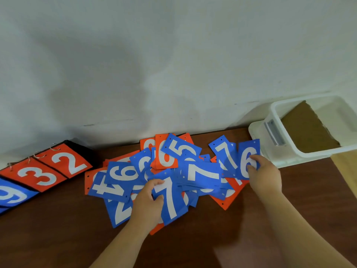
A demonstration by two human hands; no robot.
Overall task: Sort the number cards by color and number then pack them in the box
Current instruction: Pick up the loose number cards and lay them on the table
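A loose heap of blue and orange-red number cards (166,157) lies on the brown table against the wall. My left hand (148,204) grips a blue 7 card (172,200) at the heap's front, thumb on its face. Over at the heap's right edge, my right hand (264,175) pinches a blue 6 card (248,158), beside another blue 7 card (225,151). A white plastic box (280,159) stands at the right against the wall, with brown cardboard (307,130) lying inside it.
A black flip scoreboard (63,144) lies at the left, with ring-bound cards showing a red 2 (67,161), a red 3 (36,175) and a blue digit (11,194). The grey wall rises right behind the heap. Bare brown tabletop (58,238) stretches along the front.
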